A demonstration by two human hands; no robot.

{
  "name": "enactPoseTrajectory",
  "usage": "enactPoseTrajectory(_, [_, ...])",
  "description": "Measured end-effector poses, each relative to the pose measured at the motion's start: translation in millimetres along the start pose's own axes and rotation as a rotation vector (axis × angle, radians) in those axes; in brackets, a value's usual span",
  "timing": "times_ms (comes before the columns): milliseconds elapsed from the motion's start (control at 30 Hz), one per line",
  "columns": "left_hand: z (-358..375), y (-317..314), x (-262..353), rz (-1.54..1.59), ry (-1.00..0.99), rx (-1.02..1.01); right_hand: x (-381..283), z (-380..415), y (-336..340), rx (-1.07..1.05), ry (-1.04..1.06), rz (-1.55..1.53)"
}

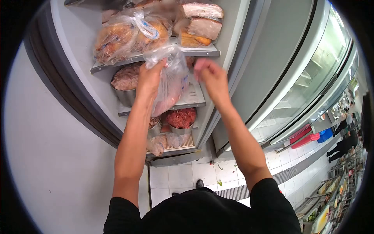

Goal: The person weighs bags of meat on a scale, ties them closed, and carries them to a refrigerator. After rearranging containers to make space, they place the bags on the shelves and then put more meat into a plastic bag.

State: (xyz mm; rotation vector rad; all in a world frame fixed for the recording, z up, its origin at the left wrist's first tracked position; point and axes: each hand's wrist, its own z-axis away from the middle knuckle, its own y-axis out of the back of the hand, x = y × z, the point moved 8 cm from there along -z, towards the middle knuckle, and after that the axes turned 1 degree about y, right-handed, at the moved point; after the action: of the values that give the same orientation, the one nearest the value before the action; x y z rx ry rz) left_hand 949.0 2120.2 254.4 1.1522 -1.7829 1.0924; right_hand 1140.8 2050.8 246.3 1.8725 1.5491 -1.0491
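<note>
A clear plastic bag (171, 84) with pink meat at its bottom hangs in front of the open fridge's shelves. My left hand (151, 80) grips the bag near its top. My right hand (212, 76) is raised to the right of the bag, its fingers curled and blurred; whether they hold anything is hidden. Behind the bag, a metal pot (126, 84) of pale ground meat stands on the middle shelf. Above, a tied bag of poultry (117, 39) and wrapped meat slabs (202, 27) lie on the upper shelf.
Lower down sit a pot of red minced meat (181, 118) and small bags (157, 144). The open white door (70, 136) is at the left. Glass-doored fridges (300, 89) stand at the right. Farther off is a person in dark clothes (344, 144). Scraps (220, 182) lie on the tiled floor.
</note>
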Motion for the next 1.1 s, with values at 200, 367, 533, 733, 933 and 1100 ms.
enactPoseTrajectory(200, [0.0, -12.5, 25.6, -0.155, 0.009, -0.036, 61.6, 3.0, -20.5, -0.223, -0.079, 0.712])
enactPoseTrajectory(367, [-16.0, 15.0, 62.0, -0.134, -0.121, 0.050, 18.7, -39.7, -0.7, -0.078, -0.128, 0.445])
enactPoseTrajectory(533, [-30.2, 5.6, 77.2, -0.177, -0.215, 0.075, 5.8, -24.9, 3.2, -0.083, -0.065, 0.217])
enactPoseTrajectory(733, [-36.5, -55.1, 82.9, -0.348, -0.394, -0.068, 33.7, 40.2, -44.8, 0.144, 0.285, 0.666])
enactPoseTrajectory(933, [-21.8, -66.7, 99.7, -0.548, -0.450, -0.101, 52.1, 1.1, -46.7, 0.032, -0.096, 0.592])
enactPoseTrajectory(1100, [56.9, -24.6, 118.3, -0.678, -0.577, -0.034, 31.9, -11.3, -36.1, 0.175, 0.123, 0.044])
